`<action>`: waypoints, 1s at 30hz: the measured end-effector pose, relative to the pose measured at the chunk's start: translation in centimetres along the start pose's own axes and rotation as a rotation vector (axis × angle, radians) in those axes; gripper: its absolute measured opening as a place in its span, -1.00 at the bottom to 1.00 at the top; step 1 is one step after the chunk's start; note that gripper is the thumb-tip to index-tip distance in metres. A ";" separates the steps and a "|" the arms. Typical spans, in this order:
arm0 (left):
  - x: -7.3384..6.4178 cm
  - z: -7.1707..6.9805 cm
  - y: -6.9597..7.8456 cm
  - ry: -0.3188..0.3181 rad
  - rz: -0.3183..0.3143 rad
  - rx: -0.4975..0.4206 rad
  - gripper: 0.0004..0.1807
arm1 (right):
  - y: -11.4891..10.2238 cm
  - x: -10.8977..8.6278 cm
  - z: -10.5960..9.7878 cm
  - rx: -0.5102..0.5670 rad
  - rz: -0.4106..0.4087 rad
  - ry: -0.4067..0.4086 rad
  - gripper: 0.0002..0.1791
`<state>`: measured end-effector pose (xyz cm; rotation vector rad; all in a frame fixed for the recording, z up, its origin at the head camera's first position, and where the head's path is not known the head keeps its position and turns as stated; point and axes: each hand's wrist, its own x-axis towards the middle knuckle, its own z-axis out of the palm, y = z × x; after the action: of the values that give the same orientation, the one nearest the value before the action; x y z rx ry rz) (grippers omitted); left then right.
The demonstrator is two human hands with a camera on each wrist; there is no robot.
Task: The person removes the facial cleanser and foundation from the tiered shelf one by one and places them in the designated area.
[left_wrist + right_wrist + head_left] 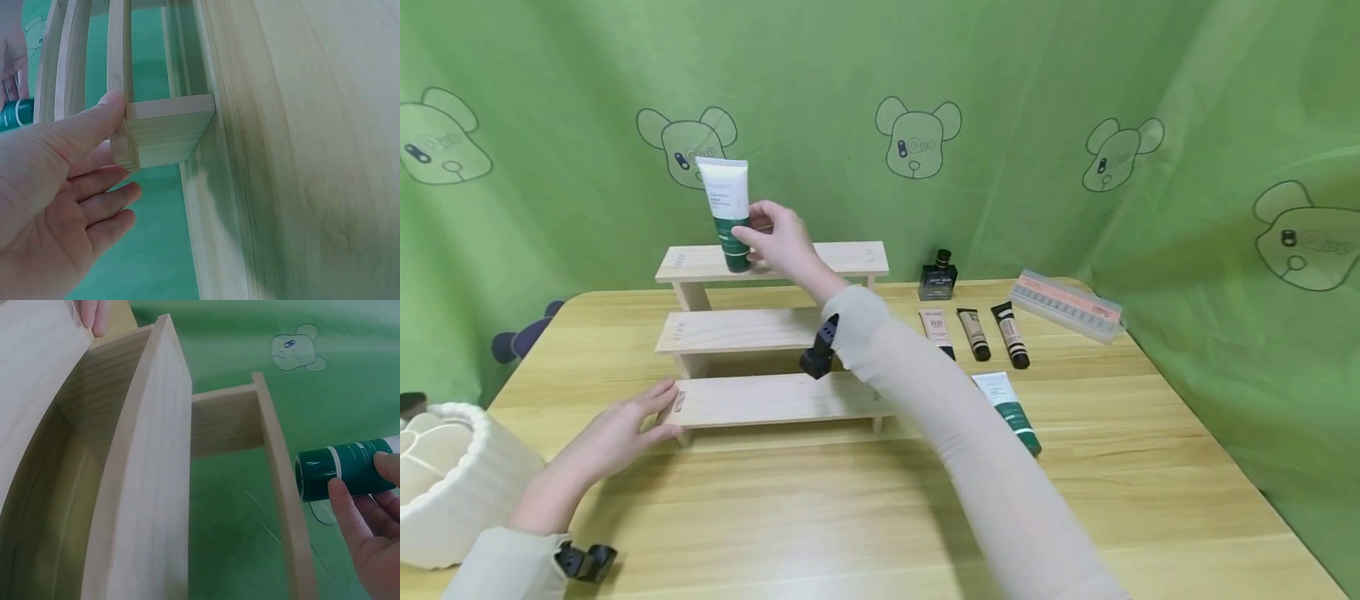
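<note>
My right hand (782, 242) pinches a white-and-green squeeze tube (727, 196) by its lower, green part. The tube stands cap down at the left of the top board of a three-tier wooden shelf (741, 329). In the right wrist view the tube's cap (310, 476) is beside the top board's edge; I cannot tell whether it touches. At the lowest board's left end, my left hand (617, 433) grips the wood. The left wrist view shows the thumb (100, 119) on the board, some fingers loosely bent below.
Right of the shelf lie a pink tube (936, 331), a beige tube (973, 333), a black-capped tube (1011, 335) and another white-and-green tube (1009, 412). Behind them are a dark bottle (937, 277) and a clear case (1067, 307). A white lampshade-like object (490, 475) stands front left.
</note>
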<state>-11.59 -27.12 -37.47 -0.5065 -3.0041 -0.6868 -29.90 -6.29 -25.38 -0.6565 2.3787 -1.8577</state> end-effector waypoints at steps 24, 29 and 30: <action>0.2 0.2 -0.1 0.008 0.010 0.010 -0.32 | 3.8 -10.1 -15.2 0.123 0.031 0.119 -0.55; 0.1 0.1 -0.1 0.003 0.004 0.007 -0.32 | 5.5 -12.5 -17.7 0.068 0.040 0.134 -0.55; 0.1 0.1 -0.1 0.000 0.001 0.006 -0.31 | 5.9 -13.0 -18.2 0.053 0.044 0.136 -0.55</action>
<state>-11.74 -27.09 -37.61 -0.5075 -3.0052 -0.6774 -25.22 16.08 -28.66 -0.4834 2.3924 -2.0003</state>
